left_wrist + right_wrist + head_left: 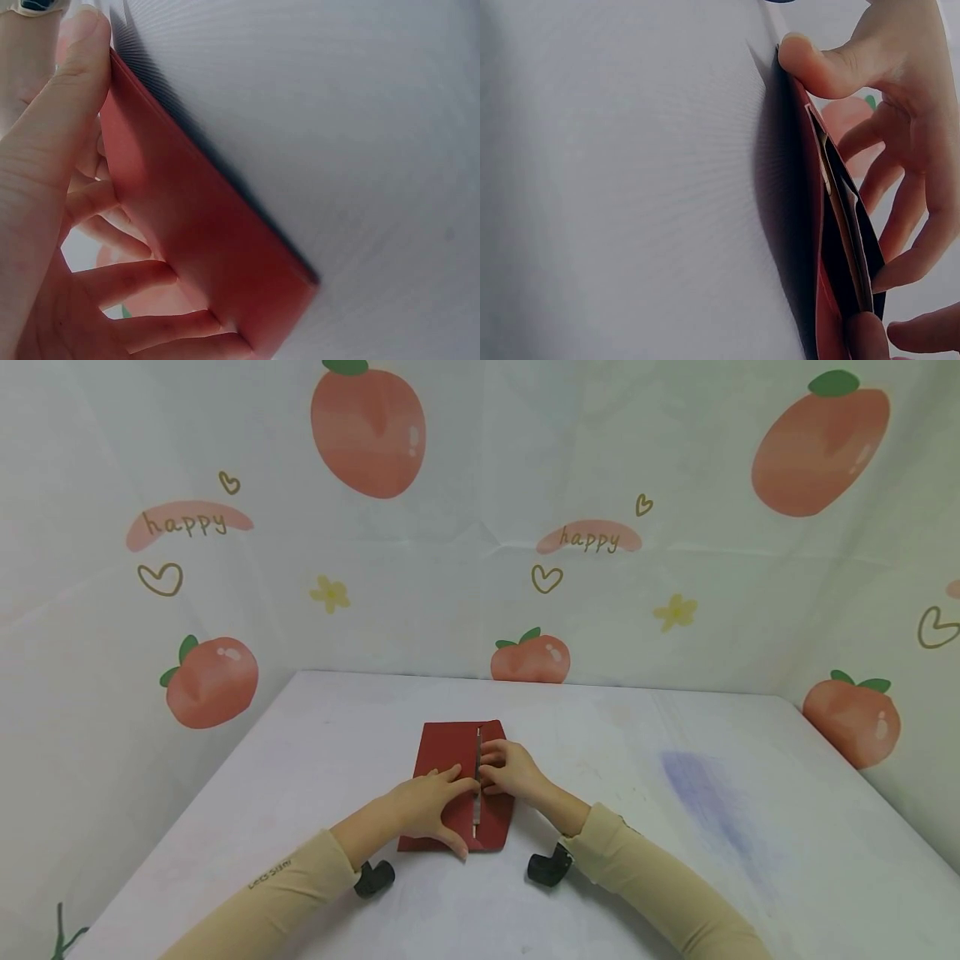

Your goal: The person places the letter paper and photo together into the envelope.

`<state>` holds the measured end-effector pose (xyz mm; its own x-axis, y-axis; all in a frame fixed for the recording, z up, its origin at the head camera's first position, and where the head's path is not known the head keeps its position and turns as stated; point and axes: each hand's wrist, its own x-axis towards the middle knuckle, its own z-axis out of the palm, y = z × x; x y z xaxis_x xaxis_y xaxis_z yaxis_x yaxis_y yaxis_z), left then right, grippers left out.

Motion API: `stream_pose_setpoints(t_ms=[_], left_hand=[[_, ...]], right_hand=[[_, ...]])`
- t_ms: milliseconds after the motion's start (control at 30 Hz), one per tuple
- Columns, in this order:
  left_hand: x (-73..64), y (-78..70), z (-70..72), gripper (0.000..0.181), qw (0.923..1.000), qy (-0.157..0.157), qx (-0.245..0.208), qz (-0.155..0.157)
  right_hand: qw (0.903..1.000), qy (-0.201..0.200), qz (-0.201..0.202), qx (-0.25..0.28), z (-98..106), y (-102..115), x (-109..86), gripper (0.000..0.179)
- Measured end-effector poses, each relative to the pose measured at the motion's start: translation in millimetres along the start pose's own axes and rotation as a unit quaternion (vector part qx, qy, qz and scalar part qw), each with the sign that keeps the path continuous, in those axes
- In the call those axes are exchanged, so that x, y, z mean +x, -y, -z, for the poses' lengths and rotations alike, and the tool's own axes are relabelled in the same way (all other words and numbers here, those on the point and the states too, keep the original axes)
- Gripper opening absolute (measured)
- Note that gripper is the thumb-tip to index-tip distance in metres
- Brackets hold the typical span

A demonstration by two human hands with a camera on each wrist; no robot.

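A flat red envelope point(442, 743) lies on the white table, its flap point(495, 827) spread to the right. Along its mouth shows a thin grey edge of something inside; the right wrist view shows the mouth point(832, 202) parted, with brown and grey edges within. The left hand point(431, 806) rests on the envelope, fingers spread and thumb at the near edge. In the left wrist view its fingertips point(161, 271) touch the red face. The right hand point(513, 770), fingers bent, pinches at the mouth; its fingertips point(866, 337) are partly cut off in the right wrist view.
The white table point(600, 735) stretches around the envelope, with a bluish smudge point(705, 802) on the right. Behind it hangs a white cloth point(450, 560) printed with peaches. Black devices point(375, 878) sit beneath both wrists. A green cord point(60, 935) shows at lower left.
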<state>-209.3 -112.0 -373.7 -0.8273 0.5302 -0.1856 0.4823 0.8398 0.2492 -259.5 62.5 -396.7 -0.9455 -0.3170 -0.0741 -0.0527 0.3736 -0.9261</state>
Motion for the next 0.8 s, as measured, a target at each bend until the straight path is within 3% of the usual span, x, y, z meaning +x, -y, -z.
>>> stream_pose_setpoints(t_ms=[800], left_hand=[[0.4,1.8,-0.7,0.085,0.9999,-0.001,-0.010,-0.003]], right_hand=[[0.9998,0.011,0.006,0.018,-1.2,-1.1,-0.2,0.038]])
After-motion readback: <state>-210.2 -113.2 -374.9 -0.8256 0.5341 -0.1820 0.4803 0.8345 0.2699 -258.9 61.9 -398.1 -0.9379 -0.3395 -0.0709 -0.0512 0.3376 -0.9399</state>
